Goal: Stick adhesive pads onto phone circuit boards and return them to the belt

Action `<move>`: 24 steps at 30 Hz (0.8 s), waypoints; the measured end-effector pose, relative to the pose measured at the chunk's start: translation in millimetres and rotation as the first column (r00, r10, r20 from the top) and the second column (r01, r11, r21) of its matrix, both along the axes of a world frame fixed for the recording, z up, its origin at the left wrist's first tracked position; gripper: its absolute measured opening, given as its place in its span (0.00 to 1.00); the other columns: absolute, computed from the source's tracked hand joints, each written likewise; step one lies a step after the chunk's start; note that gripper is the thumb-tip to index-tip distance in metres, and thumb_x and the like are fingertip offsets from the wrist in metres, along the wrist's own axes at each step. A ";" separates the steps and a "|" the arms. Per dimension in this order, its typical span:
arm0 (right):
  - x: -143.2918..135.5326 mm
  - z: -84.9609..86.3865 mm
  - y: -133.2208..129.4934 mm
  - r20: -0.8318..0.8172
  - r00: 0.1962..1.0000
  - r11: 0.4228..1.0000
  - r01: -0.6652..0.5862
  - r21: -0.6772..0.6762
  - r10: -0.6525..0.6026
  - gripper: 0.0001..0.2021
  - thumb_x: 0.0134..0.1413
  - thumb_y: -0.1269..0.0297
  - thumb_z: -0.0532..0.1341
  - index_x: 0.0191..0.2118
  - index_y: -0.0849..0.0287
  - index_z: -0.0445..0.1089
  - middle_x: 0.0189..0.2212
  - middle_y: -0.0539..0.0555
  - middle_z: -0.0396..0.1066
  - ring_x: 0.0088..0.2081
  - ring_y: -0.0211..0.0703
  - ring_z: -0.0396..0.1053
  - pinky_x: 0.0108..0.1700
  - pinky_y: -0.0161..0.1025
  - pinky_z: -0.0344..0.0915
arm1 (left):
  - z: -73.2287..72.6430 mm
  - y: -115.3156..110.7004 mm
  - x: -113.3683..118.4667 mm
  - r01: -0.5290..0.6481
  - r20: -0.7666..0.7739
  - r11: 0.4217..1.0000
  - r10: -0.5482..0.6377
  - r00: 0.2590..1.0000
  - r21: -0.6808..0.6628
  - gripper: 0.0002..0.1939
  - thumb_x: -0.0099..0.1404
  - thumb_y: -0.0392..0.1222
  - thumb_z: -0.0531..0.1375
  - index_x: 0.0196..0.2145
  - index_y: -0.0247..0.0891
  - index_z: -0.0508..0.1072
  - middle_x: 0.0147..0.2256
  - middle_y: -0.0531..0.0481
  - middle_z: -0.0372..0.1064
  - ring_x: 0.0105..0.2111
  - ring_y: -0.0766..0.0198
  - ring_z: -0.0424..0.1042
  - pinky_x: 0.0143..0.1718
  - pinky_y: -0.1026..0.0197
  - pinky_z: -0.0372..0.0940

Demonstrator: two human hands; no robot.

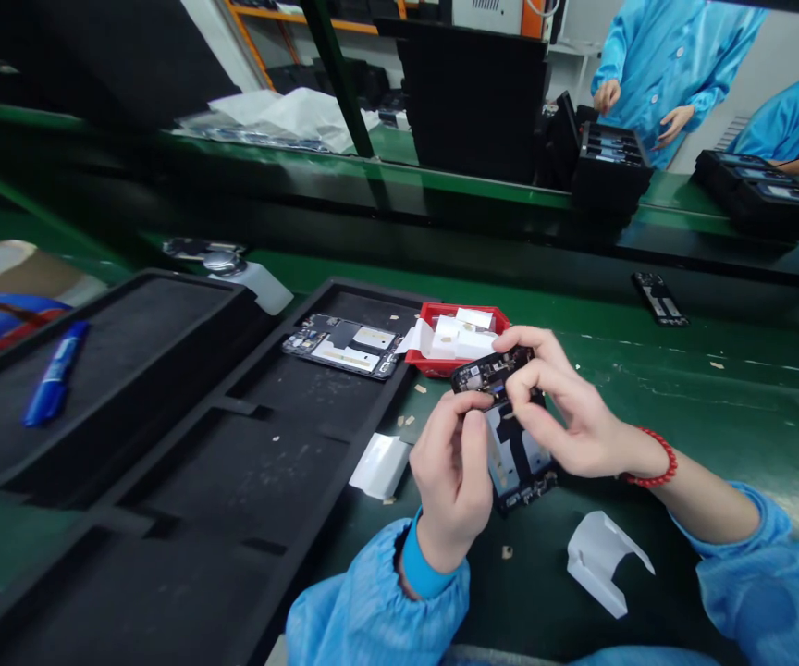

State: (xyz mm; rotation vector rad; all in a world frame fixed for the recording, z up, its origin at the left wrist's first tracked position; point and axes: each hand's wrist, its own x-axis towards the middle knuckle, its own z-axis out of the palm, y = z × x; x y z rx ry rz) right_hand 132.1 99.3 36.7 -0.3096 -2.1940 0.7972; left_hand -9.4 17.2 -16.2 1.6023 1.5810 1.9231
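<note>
An opened phone [521,453], its circuit board and pale inner plates exposed, is tilted between my hands above the green bench. My left hand [451,467] is closed at the phone's left edge, thumb and index finger close together over the board. On the upper right side, my right hand [572,412] grips the phone with bent fingers, its thumb near the board. Any small piece between the fingertips is hidden. Just behind the phone stands a red bin [431,363] filled with white pieces.
Another opened phone [350,346] lies in a black compartmented tray [362,462]. White curled scraps [604,560] and tiny tan bits lie about. A blue marker [56,375] rests on a black block at left. A smaller phone part [659,299] lies at right. Two co-workers are beyond the bench.
</note>
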 end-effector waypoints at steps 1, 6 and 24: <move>1.7 2.8 4.4 -0.028 0.999 0.998 0.013 -0.067 -0.015 0.05 0.69 0.66 0.56 0.37 0.54 0.62 0.55 0.61 0.65 0.61 0.51 0.63 0.61 0.51 0.65 | -0.1 0.3 0.6 0.009 0.038 0.999 -0.007 0.999 -0.031 0.08 0.74 0.37 0.53 0.40 0.41 0.71 0.33 0.54 0.72 0.32 0.66 0.74 0.35 0.66 0.66; -28.2 10.6 68.4 0.105 0.986 0.981 0.145 -0.128 -0.132 0.09 0.68 0.61 0.56 0.36 0.58 0.66 0.42 0.57 0.72 0.44 0.43 0.71 0.48 0.42 0.69 | -2.4 3.3 10.2 0.102 0.142 0.979 -0.077 0.987 -0.178 0.06 0.73 0.36 0.54 0.38 0.40 0.69 0.29 0.56 0.68 0.27 0.68 0.68 0.30 0.66 0.63; -94.2 7.9 139.0 0.412 0.911 0.983 0.075 -0.167 0.000 0.07 0.55 0.67 0.66 0.27 0.62 0.76 0.25 0.52 0.78 0.28 0.39 0.75 0.34 0.36 0.70 | -0.6 9.0 12.5 0.234 0.492 0.952 -0.110 0.864 -0.198 0.20 0.71 0.39 0.58 0.59 0.39 0.70 0.34 0.51 0.77 0.33 0.64 0.79 0.33 0.66 0.73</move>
